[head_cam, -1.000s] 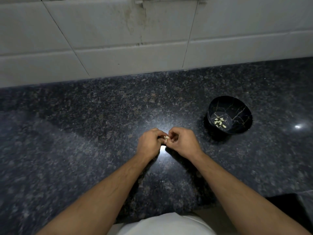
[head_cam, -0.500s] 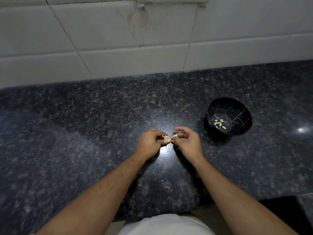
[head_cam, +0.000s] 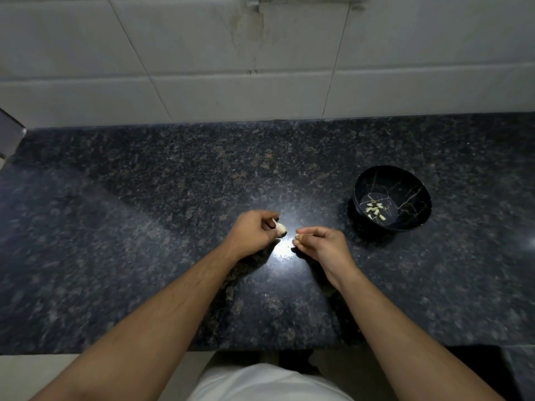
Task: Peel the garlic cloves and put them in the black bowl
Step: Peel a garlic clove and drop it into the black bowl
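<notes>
Both hands hover just above the dark speckled granite counter (head_cam: 144, 227), near its middle, w/ a small gap between them. Left hand (head_cam: 254, 231) is curled, fingers & thumb pinching a pale garlic piece (head_cam: 280, 228) that sticks out toward the right; looks like a clove or chunk w/ papery skin, can't tell which. Right hand (head_cam: 321, 244) sits just beside it, thumb & fingertips pinched narrow on a tiny pale bit (head_cam: 298, 236) – too small to tell if it's skin or clove. The two pieces are apart, not touching. A bright light glare (head_cam: 285, 247) sits on the counter right under the gap betw. the hands.

Black bowl (head_cam: 417, 204) w/ thin gold crack-like lines stands upright on the counter, to the right of the right hand & a bit further back, near but not touching it. Inside, on the bottom, a small cluster of peeled cloves (head_cam: 375, 210), pale yellowish, lying loose together.

Behind the counter runs a white tiled wall (head_cam: 202, 68) w/ some staining near the top centre. Both forearms are bare; white clothing (head_cam: 266, 383) shows at the bottom edge, close to the counter's front lip
</notes>
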